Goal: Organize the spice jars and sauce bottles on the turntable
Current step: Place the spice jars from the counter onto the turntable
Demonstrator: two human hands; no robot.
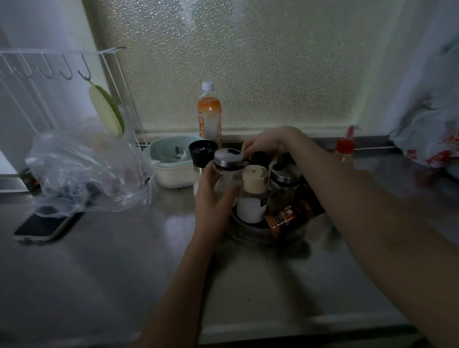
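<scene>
A round turntable (254, 231) on the steel counter carries several jars. My left hand (213, 192) wraps around a clear glass jar (227, 163) with a steel-ringed lid at the turntable's left. Next to it stands a white bottle with a cream cap (252, 196), then a second steel-lidded glass jar (284, 185). An orange-brown packet (284, 218) lies tilted at the front. My right hand (265, 144) reaches over the back and pinches a black-capped bottle (260, 158), mostly hidden. A black-lidded jar (202, 154) stands just left of the turntable.
An orange drink bottle (209, 114) stands by the window. A pale green tub (170, 163) sits left of the jars, beside a clear plastic bag (87, 168) and a phone (46, 224). A red-capped bottle (345, 147) stands at the right, and a wire rack (50, 73) hangs at the left.
</scene>
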